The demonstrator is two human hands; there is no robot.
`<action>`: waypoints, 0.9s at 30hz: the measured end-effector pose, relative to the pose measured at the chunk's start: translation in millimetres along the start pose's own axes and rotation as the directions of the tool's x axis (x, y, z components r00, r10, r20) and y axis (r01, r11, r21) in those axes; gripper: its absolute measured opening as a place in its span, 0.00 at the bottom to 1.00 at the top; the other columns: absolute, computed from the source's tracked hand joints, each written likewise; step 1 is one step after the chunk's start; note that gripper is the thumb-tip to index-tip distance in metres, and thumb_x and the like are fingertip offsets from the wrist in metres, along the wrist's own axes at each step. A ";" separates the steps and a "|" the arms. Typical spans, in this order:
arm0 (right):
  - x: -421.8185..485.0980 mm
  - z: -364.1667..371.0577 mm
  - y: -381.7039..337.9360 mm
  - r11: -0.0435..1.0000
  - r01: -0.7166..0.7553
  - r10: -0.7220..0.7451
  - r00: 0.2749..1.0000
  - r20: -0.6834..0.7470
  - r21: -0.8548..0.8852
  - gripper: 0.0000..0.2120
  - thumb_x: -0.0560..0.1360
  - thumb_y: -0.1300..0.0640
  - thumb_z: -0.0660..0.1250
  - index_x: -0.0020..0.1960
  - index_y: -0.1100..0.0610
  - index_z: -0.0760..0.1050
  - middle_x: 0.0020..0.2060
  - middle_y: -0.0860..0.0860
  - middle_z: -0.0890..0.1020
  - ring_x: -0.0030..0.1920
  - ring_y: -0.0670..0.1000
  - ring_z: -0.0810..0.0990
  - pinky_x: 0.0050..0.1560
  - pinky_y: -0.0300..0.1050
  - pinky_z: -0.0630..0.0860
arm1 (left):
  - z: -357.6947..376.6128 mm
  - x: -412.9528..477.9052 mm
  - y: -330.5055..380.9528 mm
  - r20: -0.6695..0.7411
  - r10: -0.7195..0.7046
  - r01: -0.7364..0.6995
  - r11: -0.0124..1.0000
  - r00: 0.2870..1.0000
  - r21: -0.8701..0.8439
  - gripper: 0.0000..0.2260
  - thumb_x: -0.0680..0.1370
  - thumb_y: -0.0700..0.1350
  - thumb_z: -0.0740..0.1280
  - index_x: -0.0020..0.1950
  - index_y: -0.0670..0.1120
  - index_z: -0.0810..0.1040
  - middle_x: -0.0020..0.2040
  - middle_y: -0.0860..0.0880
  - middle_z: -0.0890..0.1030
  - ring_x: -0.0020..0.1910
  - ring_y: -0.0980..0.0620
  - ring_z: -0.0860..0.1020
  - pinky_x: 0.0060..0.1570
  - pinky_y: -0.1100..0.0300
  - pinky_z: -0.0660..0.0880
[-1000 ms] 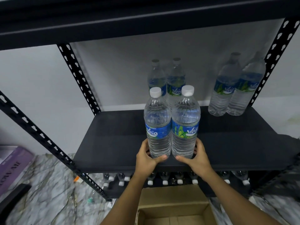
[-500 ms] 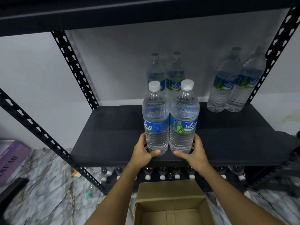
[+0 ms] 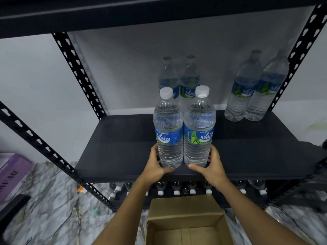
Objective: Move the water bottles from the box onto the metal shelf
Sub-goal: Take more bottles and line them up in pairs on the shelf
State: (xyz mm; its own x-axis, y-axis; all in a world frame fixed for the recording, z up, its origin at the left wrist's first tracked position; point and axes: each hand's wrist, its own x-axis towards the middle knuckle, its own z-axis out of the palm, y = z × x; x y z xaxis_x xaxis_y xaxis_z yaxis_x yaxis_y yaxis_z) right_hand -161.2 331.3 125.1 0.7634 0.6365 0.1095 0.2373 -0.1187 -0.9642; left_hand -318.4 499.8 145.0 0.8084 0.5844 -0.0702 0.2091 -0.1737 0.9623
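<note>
Two clear water bottles with white caps and blue labels stand side by side near the front of the black metal shelf. My left hand grips the base of the left bottle. My right hand grips the base of the right bottle. Behind them stands a pair of bottles, and another pair stands at the back right. The open cardboard box sits on the floor below, and the part of its inside that shows holds no bottles.
Perforated black uprights frame the shelf at left and right, with a black shelf board overhead. Several bottles stand on the lower shelf. A purple box lies on the marble floor at left.
Both hands have pushed the two front bottles a little further back on the shelf, closer to the pair behind. The grip on their bases is unchanged.
</note>
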 end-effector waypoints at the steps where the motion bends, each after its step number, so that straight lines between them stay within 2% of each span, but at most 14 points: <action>1: -0.3 0.0 -0.7 1.000 -0.002 0.002 1.000 0.001 0.001 0.47 0.57 0.50 0.83 0.69 0.42 0.61 0.66 0.45 0.68 0.63 0.45 0.73 0.63 0.45 0.73 | -3.3 2.8 0.8 0.022 -0.007 0.007 1.000 1.000 0.011 0.43 0.68 0.37 0.80 0.76 0.51 0.61 0.66 0.55 0.76 0.61 0.58 0.78 0.49 0.74 0.75; 6: -1.0 -0.9 -1.0 1.000 -0.005 0.005 1.000 0.005 -0.008 0.47 0.57 0.48 0.83 0.68 0.41 0.61 0.66 0.44 0.68 0.64 0.45 0.72 0.64 0.47 0.73 | -9.5 8.8 -1.9 0.024 0.015 -0.016 0.998 1.000 0.062 0.36 0.65 0.40 0.81 0.70 0.51 0.71 0.62 0.54 0.81 0.60 0.58 0.80 0.60 0.59 0.76; 10: -1.2 -0.4 -0.9 1.000 -0.007 0.007 1.000 -0.001 -0.015 0.47 0.56 0.48 0.83 0.69 0.41 0.61 0.66 0.44 0.68 0.64 0.45 0.72 0.64 0.48 0.73 | -6.7 3.7 -5.9 -0.062 0.039 -0.034 0.996 0.997 0.086 0.36 0.64 0.42 0.83 0.68 0.50 0.73 0.59 0.55 0.83 0.59 0.59 0.80 0.56 0.65 0.76; 16: -2.5 0.2 -5.7 1.000 -0.021 0.021 1.000 0.000 -0.009 0.46 0.57 0.50 0.83 0.67 0.40 0.61 0.65 0.43 0.68 0.63 0.44 0.73 0.62 0.44 0.73 | 17.3 -11.2 -5.2 -0.238 0.104 -0.085 0.992 0.966 0.089 0.35 0.65 0.42 0.82 0.68 0.52 0.71 0.58 0.58 0.81 0.56 0.68 0.78 0.52 0.76 0.72; 19: -3.5 -1.5 -7.6 0.999 -0.045 0.044 0.998 0.038 0.021 0.44 0.61 0.54 0.81 0.69 0.43 0.60 0.64 0.44 0.71 0.60 0.37 0.73 0.56 0.34 0.72 | 20.0 -10.8 -5.3 -0.262 0.114 -0.090 0.991 0.958 0.102 0.35 0.65 0.43 0.83 0.68 0.52 0.71 0.58 0.59 0.82 0.56 0.69 0.78 0.52 0.77 0.71; 21: -4.3 -3.0 -8.0 0.997 -0.066 0.063 0.995 0.072 0.038 0.42 0.64 0.57 0.80 0.68 0.41 0.58 0.61 0.41 0.73 0.58 0.36 0.73 0.52 0.32 0.71 | 19.0 -10.3 -5.8 -0.260 0.105 -0.079 0.991 0.960 0.110 0.35 0.64 0.45 0.83 0.67 0.53 0.71 0.58 0.60 0.81 0.56 0.69 0.77 0.53 0.76 0.71; 24: -5.6 -4.8 -6.6 0.996 -0.084 0.081 0.994 0.073 0.031 0.41 0.65 0.56 0.79 0.68 0.39 0.59 0.60 0.37 0.73 0.59 0.38 0.73 0.56 0.38 0.70 | 17.1 -10.8 -7.3 -0.246 0.092 -0.065 0.991 0.965 0.115 0.36 0.65 0.47 0.83 0.69 0.53 0.71 0.60 0.59 0.81 0.58 0.68 0.77 0.55 0.74 0.72; 27: -6.9 -5.7 -4.6 0.996 -0.087 0.085 0.995 0.052 0.025 0.42 0.63 0.55 0.80 0.69 0.42 0.60 0.61 0.40 0.75 0.61 0.41 0.73 0.59 0.42 0.71 | 15.7 -11.3 -9.0 -0.241 0.089 -0.060 0.990 0.966 0.127 0.36 0.65 0.48 0.82 0.70 0.53 0.70 0.61 0.60 0.80 0.59 0.68 0.76 0.58 0.71 0.72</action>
State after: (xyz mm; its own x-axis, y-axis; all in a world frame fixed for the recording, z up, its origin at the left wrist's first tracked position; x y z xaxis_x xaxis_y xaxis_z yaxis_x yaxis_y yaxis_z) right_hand -164.1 323.1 130.1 0.7489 0.6625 0.0143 0.1554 -0.1547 -0.9757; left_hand -320.8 482.4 133.0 0.6671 0.7405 0.0816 0.2286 -0.3077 0.9236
